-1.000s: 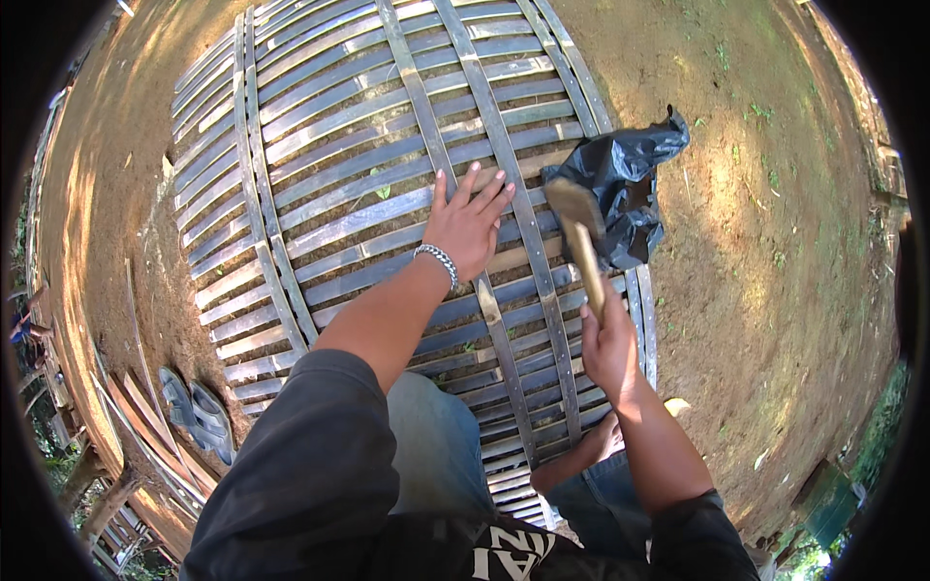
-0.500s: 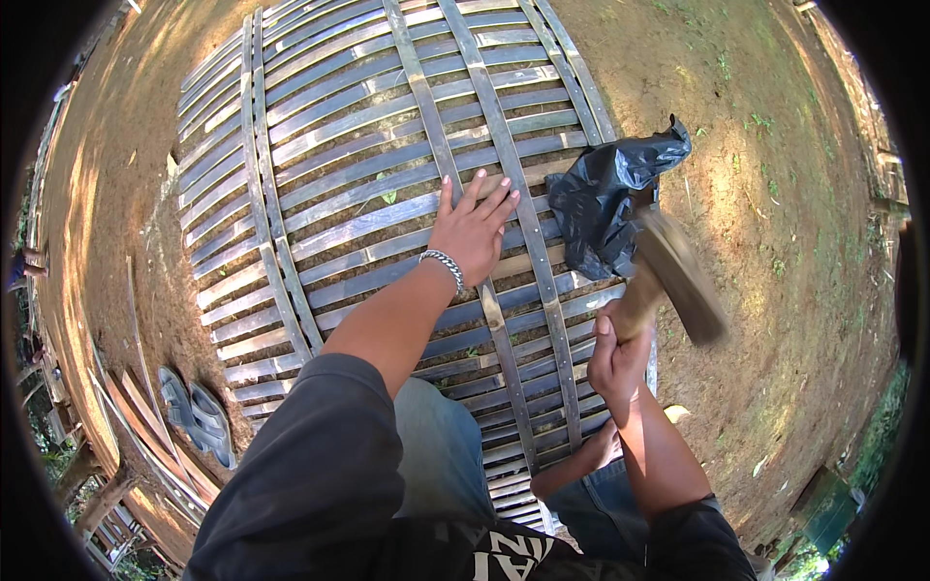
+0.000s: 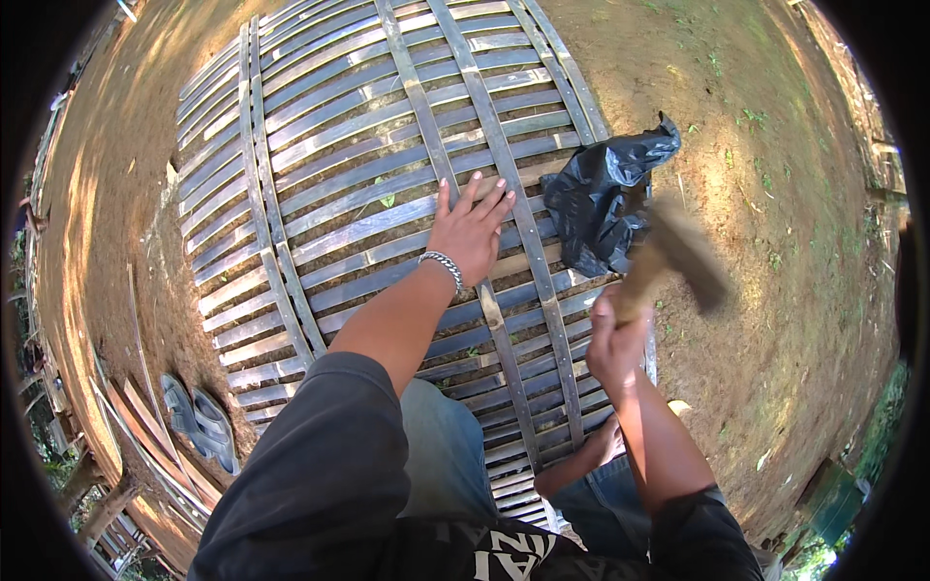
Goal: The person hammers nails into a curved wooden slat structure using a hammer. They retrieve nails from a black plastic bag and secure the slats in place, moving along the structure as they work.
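My left hand (image 3: 470, 230) lies with its fingers apart on a bamboo slat panel (image 3: 354, 232), across the long lengthwise strips near its middle. A chain bracelet (image 3: 444, 266) circles that wrist. In my right hand (image 3: 620, 344), a hammer (image 3: 690, 254) is held by its wooden handle, raised over the panel's right edge. Motion blurs its broad head, so its material is hard to tell. Just beyond the hammer, a crumpled black plastic bag (image 3: 593, 203) rests on the right side of the panel. Small dots, apparently nail heads, run along one long strip (image 3: 531, 237).
Sandals (image 3: 201, 424) sit on the dirt ground at the left, beside loose bamboo strips (image 3: 155, 431). My bare foot (image 3: 603, 443) is on the panel, near my right forearm. Brown earth (image 3: 775, 320) spreads along the right, with a dark green box-like object (image 3: 831, 501) at lower right.
The hammer's head has swung slightly away from me, and my right hand has turned a little with it. My left hand keeps its place on the slats.
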Demonstrator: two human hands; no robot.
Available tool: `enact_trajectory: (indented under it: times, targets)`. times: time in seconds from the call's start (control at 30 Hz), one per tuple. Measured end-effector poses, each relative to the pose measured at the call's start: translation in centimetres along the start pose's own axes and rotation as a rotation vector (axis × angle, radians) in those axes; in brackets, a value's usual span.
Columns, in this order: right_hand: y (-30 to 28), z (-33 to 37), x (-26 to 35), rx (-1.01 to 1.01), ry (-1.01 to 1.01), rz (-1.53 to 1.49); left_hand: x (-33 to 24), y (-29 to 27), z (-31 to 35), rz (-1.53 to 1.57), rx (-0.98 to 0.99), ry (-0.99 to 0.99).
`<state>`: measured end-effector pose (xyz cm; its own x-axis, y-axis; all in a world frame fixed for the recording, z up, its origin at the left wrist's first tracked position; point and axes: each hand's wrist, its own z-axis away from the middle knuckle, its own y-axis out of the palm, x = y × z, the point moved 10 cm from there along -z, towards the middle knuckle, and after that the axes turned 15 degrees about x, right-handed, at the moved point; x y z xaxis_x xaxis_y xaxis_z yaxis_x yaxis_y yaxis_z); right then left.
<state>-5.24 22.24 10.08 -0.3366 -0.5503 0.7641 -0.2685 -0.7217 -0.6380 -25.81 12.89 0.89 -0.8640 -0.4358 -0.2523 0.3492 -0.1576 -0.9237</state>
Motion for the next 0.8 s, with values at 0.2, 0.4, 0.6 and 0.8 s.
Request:
enact_trajectory:
  times: [0.2, 0.4, 0.6, 0.8]
  targets:
    - [2.3, 6.1, -9.1, 0.401, 0.462, 0.124, -0.3, -0.6, -0.8, 0.002, -0.001, 0.005]
    - [1.2, 6.4, -5.5, 0.436, 0.374, 0.087, 0.0, -0.7, -0.4, 0.062, -0.062, -0.015]
    - [1.1, 11.1, -6.0, 0.613, 0.29, 0.099, -7.0, -9.9, -0.4, 0.644, -0.571, 0.346]
    - [0.5, 15.5, -6.3, 0.728, 0.335, 0.08, -15.1, -10.6, -9.2, 0.419, -0.15, 0.321]
